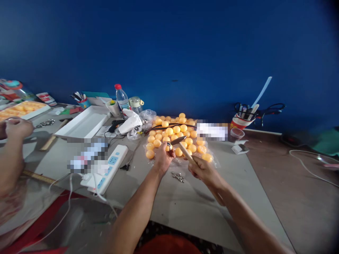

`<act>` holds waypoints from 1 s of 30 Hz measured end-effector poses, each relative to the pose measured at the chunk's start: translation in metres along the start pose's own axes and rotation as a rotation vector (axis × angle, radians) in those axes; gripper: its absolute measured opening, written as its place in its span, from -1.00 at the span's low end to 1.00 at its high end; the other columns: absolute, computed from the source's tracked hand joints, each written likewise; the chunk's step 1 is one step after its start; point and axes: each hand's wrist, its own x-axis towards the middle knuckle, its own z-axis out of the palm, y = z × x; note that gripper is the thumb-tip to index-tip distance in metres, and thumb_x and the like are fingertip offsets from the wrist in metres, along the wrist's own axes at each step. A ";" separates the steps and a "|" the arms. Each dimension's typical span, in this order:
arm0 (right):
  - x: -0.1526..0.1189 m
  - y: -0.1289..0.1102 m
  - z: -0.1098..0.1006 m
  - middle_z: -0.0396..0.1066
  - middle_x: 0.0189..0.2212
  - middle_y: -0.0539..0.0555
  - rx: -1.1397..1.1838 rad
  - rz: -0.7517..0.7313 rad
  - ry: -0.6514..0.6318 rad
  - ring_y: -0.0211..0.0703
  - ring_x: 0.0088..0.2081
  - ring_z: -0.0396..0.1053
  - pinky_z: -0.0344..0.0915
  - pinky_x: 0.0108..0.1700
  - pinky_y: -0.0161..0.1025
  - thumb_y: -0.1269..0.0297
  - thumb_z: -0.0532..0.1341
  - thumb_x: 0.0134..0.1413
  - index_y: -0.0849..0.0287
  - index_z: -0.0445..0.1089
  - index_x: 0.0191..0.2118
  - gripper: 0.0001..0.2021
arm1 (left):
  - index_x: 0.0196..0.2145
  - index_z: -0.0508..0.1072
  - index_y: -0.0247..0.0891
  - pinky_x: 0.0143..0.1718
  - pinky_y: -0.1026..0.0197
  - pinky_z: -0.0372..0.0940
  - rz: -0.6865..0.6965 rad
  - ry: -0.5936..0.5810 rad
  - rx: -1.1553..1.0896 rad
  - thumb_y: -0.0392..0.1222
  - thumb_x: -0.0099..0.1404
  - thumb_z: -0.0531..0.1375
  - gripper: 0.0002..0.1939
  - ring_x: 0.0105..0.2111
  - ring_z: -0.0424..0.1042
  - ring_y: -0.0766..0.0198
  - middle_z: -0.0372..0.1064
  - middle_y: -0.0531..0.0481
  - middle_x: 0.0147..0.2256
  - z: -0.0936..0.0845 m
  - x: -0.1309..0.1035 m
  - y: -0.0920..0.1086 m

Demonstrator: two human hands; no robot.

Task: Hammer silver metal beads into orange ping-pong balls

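Note:
My left hand (163,157) is closed around an orange ball (168,148) that has something dark and shiny on it, too small to make out. In my right hand (205,170) is a hammer (187,153), gripped by its wooden handle. The dark hammer head (178,140) is just above and right of the held ball; whether they touch I cannot tell. Many similar orange balls (177,129) lie on clear plastic behind my hands. A small pile of shiny metal pieces (178,177) rests on the table between my forearms.
A white power strip (108,169) with cords lies to the left, below a shallow white box (85,121). A bottle (122,97) and a jar (136,103) stand by the blue wall. Another person's hand (18,127) is far left. At right stands a tool cup (241,121).

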 end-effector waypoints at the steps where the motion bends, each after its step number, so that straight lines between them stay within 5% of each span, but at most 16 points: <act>1: -0.001 -0.003 0.000 0.15 -0.60 -0.10 0.017 -0.015 0.009 -0.33 -0.60 0.07 0.03 -0.57 -0.34 0.01 0.18 0.09 0.20 0.35 -0.16 -0.65 | -0.40 0.31 -0.25 -0.59 0.33 0.11 0.008 -0.001 0.012 0.08 0.26 0.24 -0.66 -0.61 0.19 0.39 0.24 0.05 -0.57 0.000 0.001 -0.001; 7: 0.002 0.008 0.001 0.18 -0.60 -0.06 -0.050 -0.035 0.037 -0.33 -0.60 0.09 0.05 -0.56 -0.33 -0.04 0.09 0.18 0.15 0.27 -0.39 -0.66 | -0.38 0.33 -0.24 -0.61 0.32 0.10 0.049 -0.009 0.027 0.01 0.28 0.22 -0.73 -0.60 0.22 0.36 0.24 0.05 -0.57 0.000 0.003 -0.002; 11: 0.009 0.025 0.001 0.20 -0.64 -0.07 -0.162 0.029 0.025 -0.32 -0.61 0.11 0.06 -0.56 -0.34 0.05 0.12 0.17 0.16 0.32 -0.36 -0.73 | -0.41 0.32 -0.25 -0.59 0.35 0.11 0.024 -0.040 0.000 -0.13 0.22 0.26 -0.80 -0.56 0.24 0.40 0.23 0.07 -0.55 0.000 0.000 0.001; 22: -0.003 -0.007 0.001 0.14 -0.62 -0.10 0.043 -0.045 0.060 -0.34 -0.62 0.04 0.00 -0.60 -0.33 -0.15 0.09 0.18 0.21 0.32 -0.18 -0.54 | -0.32 0.38 -0.25 -0.58 0.30 0.15 0.145 -0.015 0.102 0.09 0.33 0.14 -0.68 -0.56 0.26 0.33 0.27 0.01 -0.55 -0.006 0.008 -0.011; 30: 0.009 0.027 -0.002 0.19 -0.68 -0.11 -0.138 0.065 -0.006 -0.35 -0.66 0.06 0.02 -0.61 -0.35 -0.05 0.09 0.20 0.18 0.35 -0.31 -0.64 | -0.39 0.33 -0.25 -0.58 0.29 0.13 0.115 -0.016 0.010 0.08 0.25 0.25 -0.67 -0.61 0.20 0.37 0.23 0.08 -0.54 -0.002 0.004 -0.004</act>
